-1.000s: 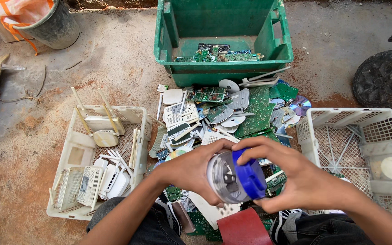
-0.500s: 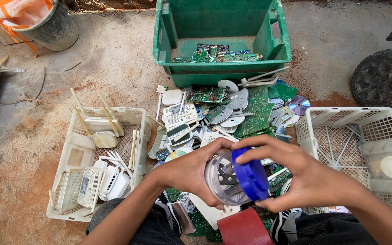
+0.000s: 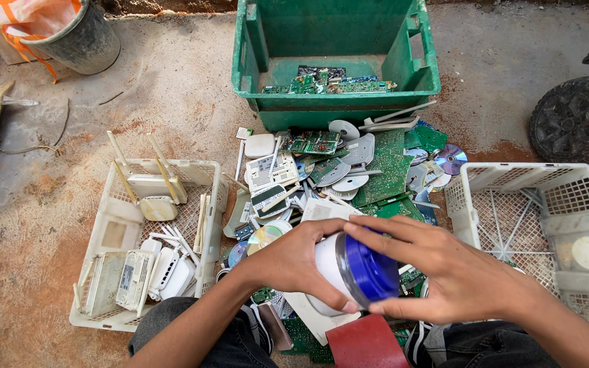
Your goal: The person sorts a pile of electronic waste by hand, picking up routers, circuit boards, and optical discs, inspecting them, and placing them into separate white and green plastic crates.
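Round white plastic device [image 3: 328,269] with a translucent blue end cap, smooth and glossy, sits between both hands above the scrap pile [image 3: 349,170]. Left hand [image 3: 294,262] is wrapped around its white body, fingers curled underneath. Right hand [image 3: 444,272] closes over the blue cap, fingertips spread along its rim. Pile beneath: flat green circuit boards, shiny discs, white plastic casings. Green crate [image 3: 253,82], rigid plastic, lies beyond the pile. White lattice basket [image 3: 206,184] of routers at left; a second white basket [image 3: 485,174] at right. Concrete floor, rust-stained.
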